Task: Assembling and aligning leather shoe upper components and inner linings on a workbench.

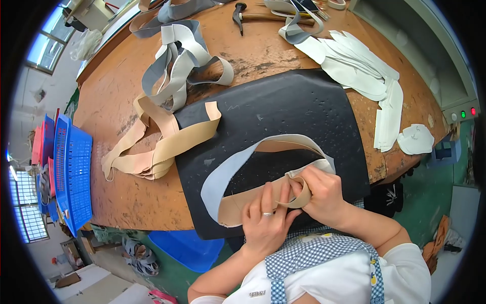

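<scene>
A looped leather-like strip (223,185), pale blue on one face and tan on the other, stands partly on edge on a black mat (273,109). My left hand (266,223), with a ring on one finger, presses its fingers onto the tan face along the near side of the loop. A narrower beige strip (299,196) curls between my two hands. The fingers of my right hand (324,195) are bent and pinch this beige strip against the loop's right end. My right fingertips are partly hidden behind the folded material.
Tan strips (169,147) lie left of the mat, with grey-white strips (182,66) behind them. A hammer (268,17) lies at the back. White cut pieces (362,68) spread along the right. Blue baskets (73,172) stand at left; a blue tub (190,248) sits below the table edge.
</scene>
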